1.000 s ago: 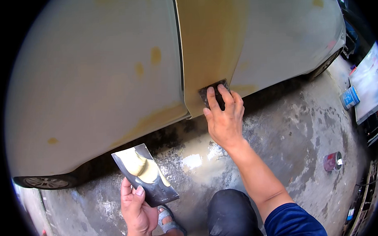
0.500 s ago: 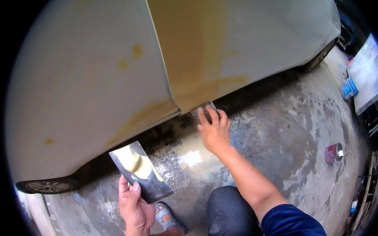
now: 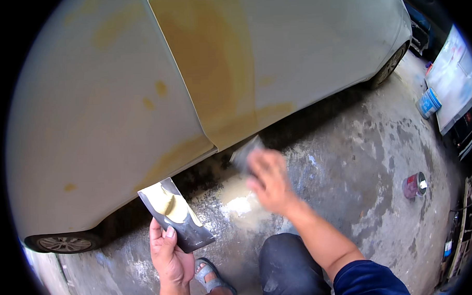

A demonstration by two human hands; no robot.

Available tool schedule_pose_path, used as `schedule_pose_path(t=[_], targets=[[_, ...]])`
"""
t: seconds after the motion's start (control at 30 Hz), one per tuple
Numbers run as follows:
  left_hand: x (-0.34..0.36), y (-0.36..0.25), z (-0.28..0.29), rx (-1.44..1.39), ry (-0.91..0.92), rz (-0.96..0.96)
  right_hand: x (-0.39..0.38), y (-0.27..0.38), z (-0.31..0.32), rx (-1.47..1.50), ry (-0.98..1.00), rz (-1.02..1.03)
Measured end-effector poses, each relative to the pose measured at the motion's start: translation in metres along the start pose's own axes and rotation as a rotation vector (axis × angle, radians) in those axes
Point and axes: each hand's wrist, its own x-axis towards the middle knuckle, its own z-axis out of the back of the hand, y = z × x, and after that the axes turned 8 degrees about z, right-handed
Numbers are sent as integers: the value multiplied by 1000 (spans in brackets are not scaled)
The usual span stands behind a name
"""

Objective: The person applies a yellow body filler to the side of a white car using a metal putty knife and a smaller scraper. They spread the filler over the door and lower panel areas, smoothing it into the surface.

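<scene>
My left hand (image 3: 169, 256) grips a dark rectangular mixing board (image 3: 195, 236) by its lower left edge, thumb on top. Cream-coloured body filler (image 3: 170, 206) is smeared over the board's upper half. Blurred by motion, my right hand (image 3: 272, 185) holds a thin greyish filler spreader (image 3: 245, 153), just off the lower edge of a pale car body (image 3: 116, 136). A broad mustard-yellow filler patch (image 3: 207, 60) runs down the panel beside the vertical seam. Smaller yellow spots mark the panel to its left.
A red-purple can (image 3: 413, 186) stands on the stained, wet concrete floor (image 3: 346, 185) at right. Farther back are a blue and white bucket (image 3: 429, 103) and a pale flat panel (image 3: 454, 77). The car's wheels (image 3: 65, 243) show at both ends. My sandalled foot (image 3: 209, 276) is below the board.
My right hand has drawn the spreader down and away from the car's lower edge. The view has shifted slightly, while my left hand still holds the board in much the same place.
</scene>
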Motion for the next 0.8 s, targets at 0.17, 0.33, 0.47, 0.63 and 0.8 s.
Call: schedule_pose_path(t=[0.17,0.33,0.47,0.63,0.8], targets=[[-3,1,10,12,-58,32,83,-46,8,-327,-245,-29],[-5,4,22,21,-98,40,93,-35,-23,-342,-216,-31],[-5,1,32,33,-126,40,54,-29,-56,-322,-82,-78],[-5,2,36,91,-147,37,11,-36,-87,-307,-20,-94],[-6,10,35,73,-127,56,-15,-24,-89,-340,127,-161]])
